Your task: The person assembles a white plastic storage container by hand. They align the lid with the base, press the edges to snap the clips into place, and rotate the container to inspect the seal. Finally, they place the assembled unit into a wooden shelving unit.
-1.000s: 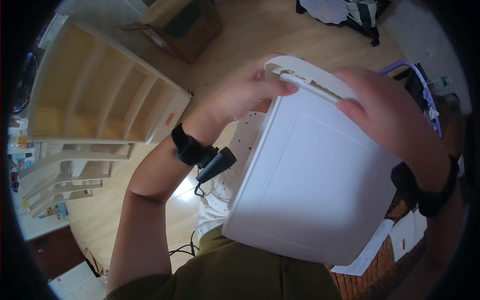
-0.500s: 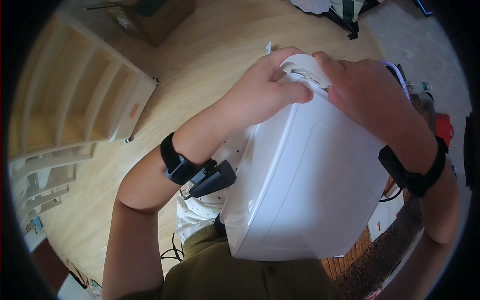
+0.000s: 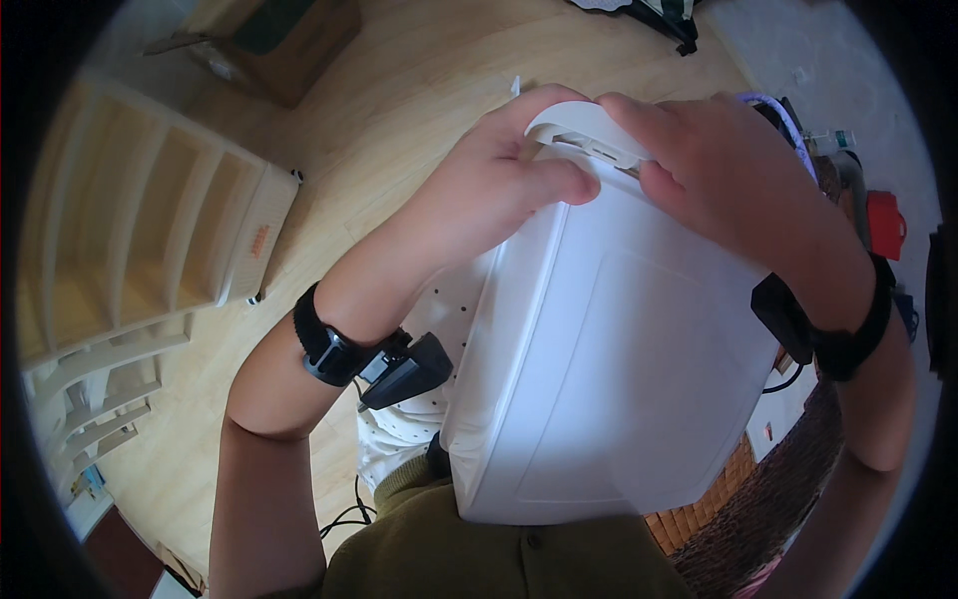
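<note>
A white plastic box or drawer (image 3: 599, 379) rests against my body and lap, its far end up between my hands. A curved white end piece (image 3: 584, 122) sits along that far edge, with a slot showing under it. My left hand (image 3: 514, 170) grips the box's upper left corner at that piece, thumb pressed on the face just below it. My right hand (image 3: 714, 170) grips the right part of the same piece, with fingertips curled on its top and edge. Black devices are strapped to both my wrists.
A cream plastic shelving unit (image 3: 150, 210) on casters lies at left, above smaller white frame parts (image 3: 95, 399). A cardboard box (image 3: 279, 50) is at the back. At right are a red object (image 3: 885, 225), a purple tubular item (image 3: 783, 115) and a woven brown surface (image 3: 714, 499) beneath the box.
The box has tilted, showing more of its left side. Both hands moved closer together around the end piece, and my right fingers came up onto its top. The view has shifted.
</note>
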`<state>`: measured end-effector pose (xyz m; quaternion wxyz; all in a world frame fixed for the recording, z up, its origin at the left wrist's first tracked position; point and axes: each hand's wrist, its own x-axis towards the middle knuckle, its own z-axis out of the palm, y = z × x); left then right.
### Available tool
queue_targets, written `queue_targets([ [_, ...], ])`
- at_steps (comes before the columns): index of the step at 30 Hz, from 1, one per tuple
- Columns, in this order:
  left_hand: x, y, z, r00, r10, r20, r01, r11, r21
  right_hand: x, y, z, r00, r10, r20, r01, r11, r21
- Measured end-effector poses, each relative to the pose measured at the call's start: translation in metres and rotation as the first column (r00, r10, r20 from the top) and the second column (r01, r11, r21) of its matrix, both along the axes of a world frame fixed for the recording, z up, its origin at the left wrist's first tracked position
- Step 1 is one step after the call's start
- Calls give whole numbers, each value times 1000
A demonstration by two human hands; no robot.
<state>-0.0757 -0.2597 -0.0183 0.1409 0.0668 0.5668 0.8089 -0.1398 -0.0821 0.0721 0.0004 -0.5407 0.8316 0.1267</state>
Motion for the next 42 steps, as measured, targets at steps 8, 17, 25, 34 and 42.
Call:
queue_targets([
  [8,2,7,-2,997,74,0,-74,997,2,-3,1,1,1000,2,28,-1,998,-58],
  [17,3,7,-4,999,31,43,-35,996,87,1,2,2,991,-67,112,72,996,-43],
  [25,3,6,-9,998,62,-11,-62,998,-2,6,1,-3,999,-36,15,37,996,-80],
  [34,2,8,-8,993,117,1,-117,993,-11,10,-8,-4,991,-35,-132,45,997,68],
  [42,0,10,-8,992,114,60,-115,993,6,2,2,-7,1000,-27,-11,26,996,-84],
])
